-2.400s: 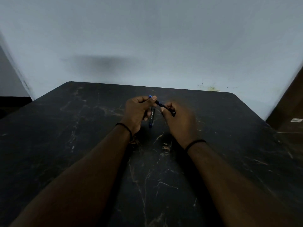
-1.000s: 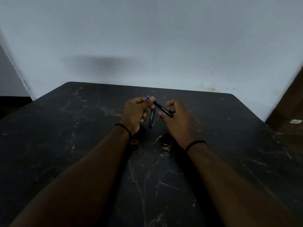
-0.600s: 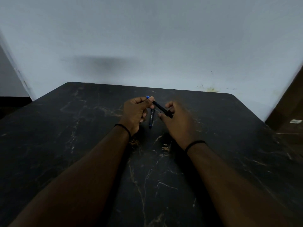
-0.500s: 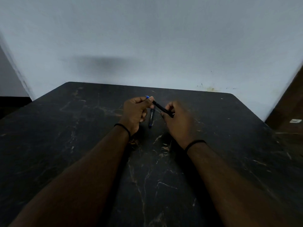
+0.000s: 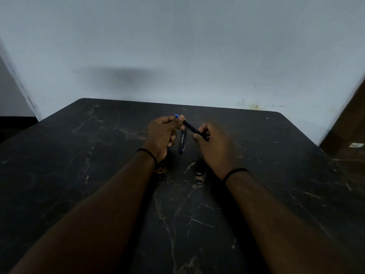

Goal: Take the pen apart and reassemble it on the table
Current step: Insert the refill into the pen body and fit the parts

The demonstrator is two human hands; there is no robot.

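Nothing in the way of a container is being shown; only a dark marbled table [image 5: 98, 175] with pale veins is being seen, set against a pale wall [image 5: 177, 46].

A slim black pen part [image 5: 192, 129] with a small blue tip at its upper-left end is being held above the table, slanting from about ten o'clock down to four o'clock; a second piece, a dark blue barrel [image 5: 182, 141] with small pale lettering, is being seen just below it, between the two hands, running almost from twelve to six o'clock; whether this piece is lying on the table or is being gripped by the lower fingers of the left hand cannot be told.

The left hand [image 5: 162, 135] is being kept curled, its thumb and forefinger being pressed together on the blue-tipped end of the black part; the right hand [image 5: 214, 147] is being held at about three o'clock from it, back upward, its thumb and forefinger being closed on the part's lower end; both forearms are being stretched forward over the table, each wrist being circled by a thin black band [image 5: 147, 153].
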